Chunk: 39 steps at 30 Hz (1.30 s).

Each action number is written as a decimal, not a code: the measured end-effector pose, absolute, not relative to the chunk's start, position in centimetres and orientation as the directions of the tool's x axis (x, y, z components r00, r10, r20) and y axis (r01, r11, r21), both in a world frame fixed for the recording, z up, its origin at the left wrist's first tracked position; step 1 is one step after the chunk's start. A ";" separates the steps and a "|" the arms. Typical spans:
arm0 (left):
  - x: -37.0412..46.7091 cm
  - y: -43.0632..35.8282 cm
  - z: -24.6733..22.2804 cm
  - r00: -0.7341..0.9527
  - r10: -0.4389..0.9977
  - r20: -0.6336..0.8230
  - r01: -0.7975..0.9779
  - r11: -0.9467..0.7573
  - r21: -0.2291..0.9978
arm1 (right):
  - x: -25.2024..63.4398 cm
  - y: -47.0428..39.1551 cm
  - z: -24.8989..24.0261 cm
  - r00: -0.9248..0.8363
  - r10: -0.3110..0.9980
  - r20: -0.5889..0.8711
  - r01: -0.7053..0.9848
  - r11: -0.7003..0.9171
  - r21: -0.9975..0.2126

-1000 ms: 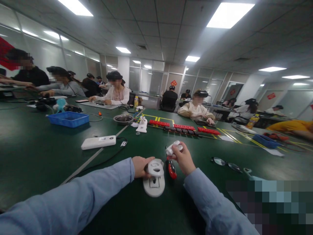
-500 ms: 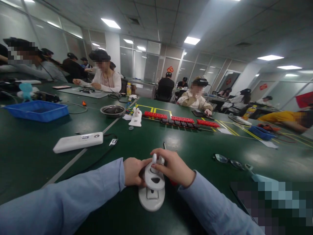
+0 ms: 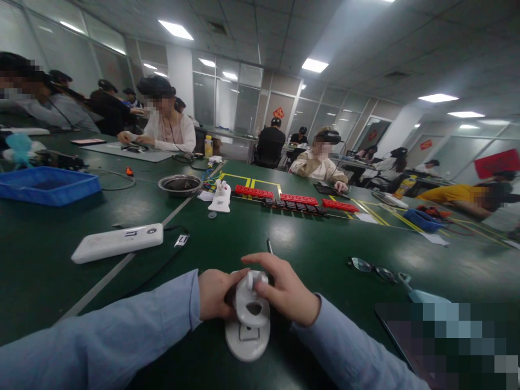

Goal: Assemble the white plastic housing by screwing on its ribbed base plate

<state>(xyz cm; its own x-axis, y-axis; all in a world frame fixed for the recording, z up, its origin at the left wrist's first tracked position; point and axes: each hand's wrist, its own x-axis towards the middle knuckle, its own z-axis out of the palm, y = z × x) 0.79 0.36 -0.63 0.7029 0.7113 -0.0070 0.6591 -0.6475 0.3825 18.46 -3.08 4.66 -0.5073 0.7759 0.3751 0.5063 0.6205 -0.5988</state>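
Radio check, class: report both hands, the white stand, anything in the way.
Left hand gripping white stand. Right hand touching small white piece on top. Metal shaft just beyond right hand, perhaps in the way.

With the plate (image 3: 242, 307) as centre and 12 o'clock straight ahead, the base (image 3: 244, 349) lies beneath, projecting toward 6; the fitting (image 3: 250, 279) stands on the plate's 12 o'clock end, with the left hand (image 3: 215, 295) at 9 and the right hand (image 3: 290, 291) at 3. On the bench (image 3: 320, 254), the device (image 3: 117, 242) lies at 10 o'clock with a tray (image 3: 60, 196) beyond it, the bowl (image 3: 179, 193) at 11, and the bracket (image 3: 220, 202) just short of 12. The strips (image 3: 299, 200) run from 12 to 1, and the glasses (image 3: 361, 265) lie at 2, a second tray (image 3: 423, 221) beyond them.
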 end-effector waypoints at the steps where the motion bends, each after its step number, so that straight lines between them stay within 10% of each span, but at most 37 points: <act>1: 0.8 0.3 -0.7 0.704 0.710 0.003 0.651 -0.647 0.398 | 18.3 -2.9 4.6 -0.468 0.776 0.424 0.450 0.622 -0.641; 17: 0.6 0.7 -1.5 0.710 0.705 0.014 0.617 -0.631 0.469 | 15.7 -2.7 1.7 -0.310 0.867 0.390 0.206 0.462 -0.863; 22: 0.0 1.8 -2.3 0.446 0.865 0.231 0.122 -0.314 0.942 | 15.9 -2.6 1.7 -0.333 0.847 0.414 0.205 0.494 -0.845; 25: -0.5 1.8 -0.3 0.215 0.954 0.209 -0.125 -0.185 0.975 | 16.6 -3.0 3.3 -0.242 0.836 0.492 0.240 0.543 -0.805; 30: 0.5 -2.9 6.3 0.358 0.930 -0.082 -0.707 0.327 0.627 | 17.2 -6.8 8.3 -0.257 0.658 0.707 0.504 0.716 -0.483; 34: 3.0 -7.1 9.6 0.422 0.888 -0.184 -0.600 0.426 0.677 | 16.2 -9.9 10.2 -0.579 0.458 0.675 0.567 0.821 -0.071; 39: 4.3 -9.1 10.1 0.372 0.912 -0.176 -0.530 0.364 0.766 | 15.5 -10.1 9.3 -0.600 0.382 0.703 0.608 0.789 0.091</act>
<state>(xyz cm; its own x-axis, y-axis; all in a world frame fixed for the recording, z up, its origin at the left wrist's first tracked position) 4.28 -9.07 10.14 0.3716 0.9116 -0.1760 -0.5298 0.3639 0.7661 15.54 -10.14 9.26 -0.5999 0.3819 0.7030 0.6082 0.7886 0.0906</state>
